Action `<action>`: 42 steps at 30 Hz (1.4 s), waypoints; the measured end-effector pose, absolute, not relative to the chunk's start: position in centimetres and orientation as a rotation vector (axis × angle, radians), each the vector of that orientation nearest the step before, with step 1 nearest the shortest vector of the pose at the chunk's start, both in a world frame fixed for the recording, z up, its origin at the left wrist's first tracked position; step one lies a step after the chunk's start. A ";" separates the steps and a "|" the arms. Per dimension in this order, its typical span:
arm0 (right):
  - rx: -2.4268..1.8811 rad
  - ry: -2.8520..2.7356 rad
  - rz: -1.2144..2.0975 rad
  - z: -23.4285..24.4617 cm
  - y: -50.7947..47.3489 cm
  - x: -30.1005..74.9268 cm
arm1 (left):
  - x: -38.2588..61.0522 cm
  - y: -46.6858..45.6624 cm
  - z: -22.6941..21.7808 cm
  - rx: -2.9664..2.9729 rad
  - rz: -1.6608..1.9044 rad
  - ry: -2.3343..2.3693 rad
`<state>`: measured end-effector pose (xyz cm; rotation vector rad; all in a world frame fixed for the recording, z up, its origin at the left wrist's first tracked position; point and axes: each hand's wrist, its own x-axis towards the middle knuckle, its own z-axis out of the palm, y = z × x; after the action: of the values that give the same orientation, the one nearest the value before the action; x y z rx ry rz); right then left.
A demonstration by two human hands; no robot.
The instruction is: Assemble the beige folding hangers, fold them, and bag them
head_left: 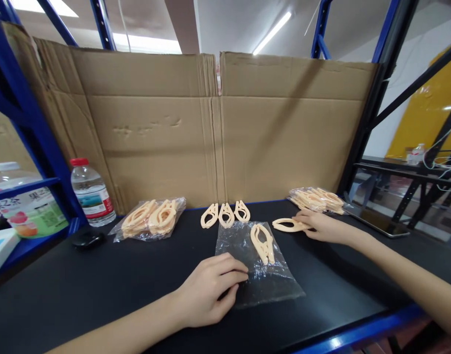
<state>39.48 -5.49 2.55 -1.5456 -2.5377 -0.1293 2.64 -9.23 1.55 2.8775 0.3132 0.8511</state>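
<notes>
My left hand (211, 290) rests on the black table with its fingers curled, pinching the near left edge of a clear plastic bag (255, 275). A peach plastic folding hanger (263, 243) lies on top of that bag. My right hand (321, 226) reaches to the right and its fingertips grip a single peach hanger (287, 225) flat on the table. Three more loose hangers (225, 214) lie in a row by the cardboard.
A filled bag of hangers (150, 219) lies at the left, another pile of packed hangers (316, 199) at the right. A water bottle (92, 194) and a black lid-like object (87, 239) stand left. Cardboard wall (218, 128) behind. A tablet (376, 221) lies far right.
</notes>
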 end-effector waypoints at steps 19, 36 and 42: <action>-0.685 -2.294 -0.853 7.1 -21.2 26.5 | 3.2 -10.3 1.0 2.825 0.822 0.438; -0.798 -2.564 -1.037 -0.3 -14.5 21.3 | 2.8 -10.0 0.8 2.793 0.902 0.353; -0.887 -2.600 -0.982 -1.5 -13.6 20.1 | 2.9 -9.9 0.5 2.797 0.943 0.329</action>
<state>20.11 -13.63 -1.49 -0.8867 -2.6001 -0.9819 2.93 -9.94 0.53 2.7966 0.3292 0.9431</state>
